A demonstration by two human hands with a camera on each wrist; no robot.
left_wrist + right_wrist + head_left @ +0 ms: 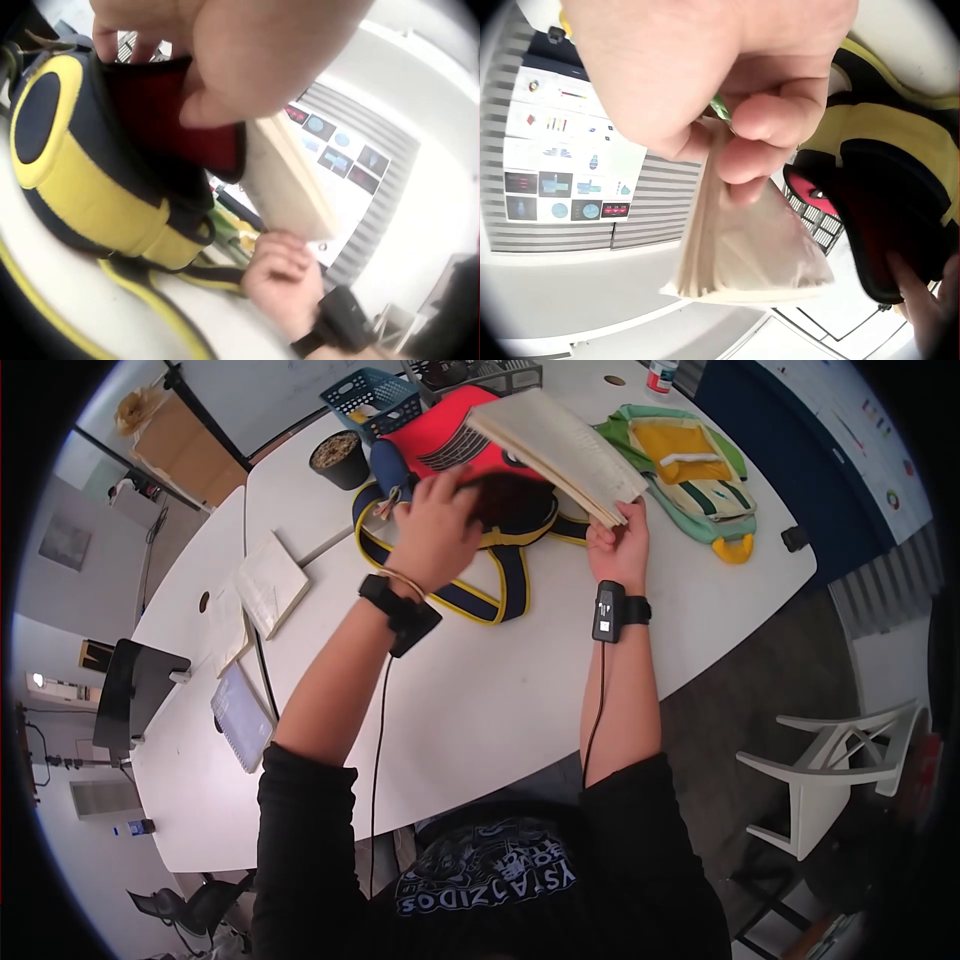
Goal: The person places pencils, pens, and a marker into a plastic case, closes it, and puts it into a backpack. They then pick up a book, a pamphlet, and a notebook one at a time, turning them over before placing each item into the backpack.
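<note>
A red, navy and yellow backpack (440, 432) lies on the white table, its straps spread toward the person. My left hand (437, 532) pinches the edge of its opening, thumb against the red lining (154, 97) and the other fingers outside. That edge is lifted, so the dark inside shows in the left wrist view. In my right hand (622, 548) is a thick book (570, 448) with a pale cover, gripped at one end between thumb and fingers. The book is raised and tilted beside the bag's opening, its page edges (697, 247) facing the right wrist camera.
Right of the bag lies a green and yellow backpack (705, 470). Behind stand a potted plant (340, 463), a blue basket (385, 405) and a grey rack (500, 378). Another book (272, 585) and a spiral notebook (240, 715) lie at left. A white chair (835, 765) stands off the table's right side.
</note>
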